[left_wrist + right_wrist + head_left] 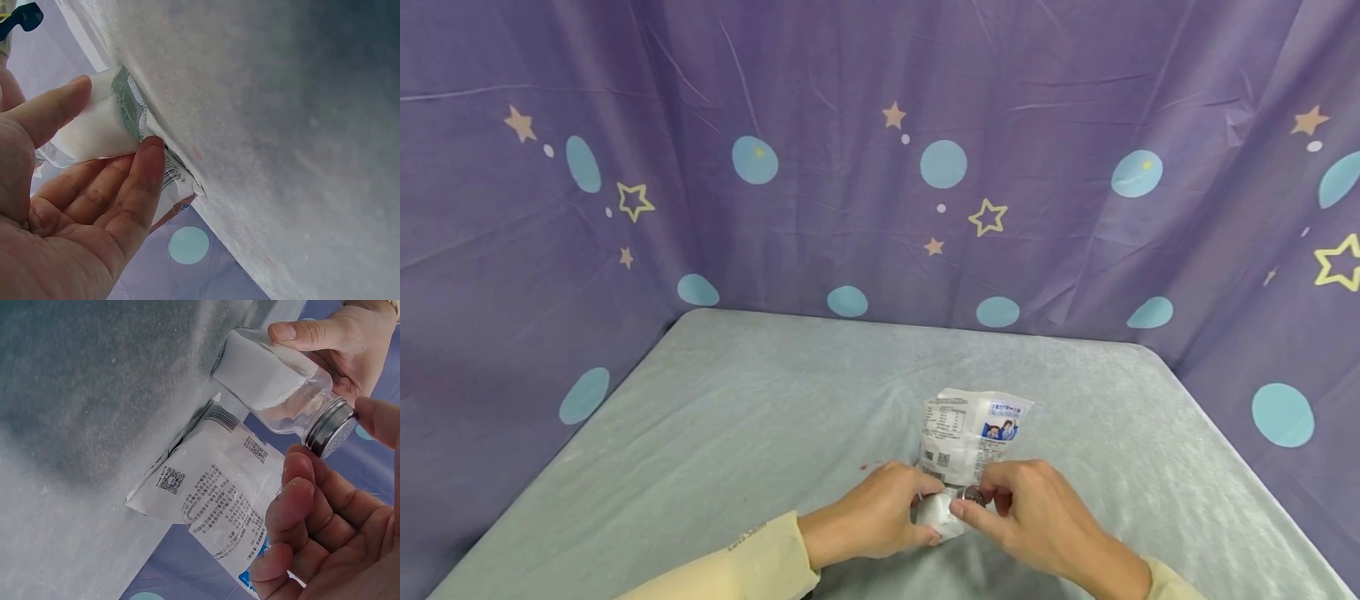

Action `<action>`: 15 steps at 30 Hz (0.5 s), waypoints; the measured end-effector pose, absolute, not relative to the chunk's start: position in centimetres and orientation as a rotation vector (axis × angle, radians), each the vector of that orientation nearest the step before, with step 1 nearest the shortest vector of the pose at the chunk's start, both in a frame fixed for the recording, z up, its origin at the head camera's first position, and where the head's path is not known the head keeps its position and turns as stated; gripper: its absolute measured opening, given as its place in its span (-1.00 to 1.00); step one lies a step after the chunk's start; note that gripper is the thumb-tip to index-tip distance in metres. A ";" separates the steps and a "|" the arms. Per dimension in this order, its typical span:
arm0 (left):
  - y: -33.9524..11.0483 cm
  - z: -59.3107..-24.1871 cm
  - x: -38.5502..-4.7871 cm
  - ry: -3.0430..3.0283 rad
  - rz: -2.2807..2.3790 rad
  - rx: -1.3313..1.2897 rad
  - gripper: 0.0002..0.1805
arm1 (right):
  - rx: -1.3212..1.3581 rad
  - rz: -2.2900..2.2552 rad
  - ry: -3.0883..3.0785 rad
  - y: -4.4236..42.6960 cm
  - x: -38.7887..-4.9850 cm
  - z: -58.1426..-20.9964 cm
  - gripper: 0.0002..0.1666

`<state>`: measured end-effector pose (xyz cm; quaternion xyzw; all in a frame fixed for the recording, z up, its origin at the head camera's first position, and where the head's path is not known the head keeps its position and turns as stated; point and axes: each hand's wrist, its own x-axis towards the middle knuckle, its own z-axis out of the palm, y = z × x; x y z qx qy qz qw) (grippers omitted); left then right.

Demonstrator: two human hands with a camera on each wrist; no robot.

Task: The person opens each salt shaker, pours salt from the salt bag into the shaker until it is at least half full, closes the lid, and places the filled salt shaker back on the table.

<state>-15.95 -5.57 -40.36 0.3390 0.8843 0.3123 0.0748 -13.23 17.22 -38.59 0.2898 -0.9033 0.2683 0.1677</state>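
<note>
A clear glass salt shaker [269,375], filled partway with white grains, is near the front of the table. My left hand [880,515] grips its glass body, thumb on one side and fingers on the other, as the left wrist view [94,128] also shows. At the shaker's top is a silver perforated lid [331,428], pinched between the thumb and index finger of my right hand [1045,517]. The lid sits on the glass neck. Right behind the shaker stands a white printed bag [958,442] with a barcode and a blue picture; its contents are hidden.
A pale grey-green cloth covers the table [775,400]. Purple curtains [850,167] with stars and blue ovals hang along the back and both sides. Small red marks [871,465] show on the cloth left of the bag.
</note>
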 end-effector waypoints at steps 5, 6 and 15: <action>-5.6 -40.4 -15.9 2.680 0.926 1.048 -0.70 | 0.787 0.761 -2.621 17.4 -13.1 -38.4 -0.66; -5.5 -40.5 -15.9 2.687 0.922 1.058 -0.71 | 0.795 0.761 -2.622 17.4 -13.1 -38.4 -0.66; -5.6 -40.6 -16.0 2.692 0.934 1.079 -0.69 | 1.030 0.803 -2.537 17.7 -13.2 -38.1 -0.50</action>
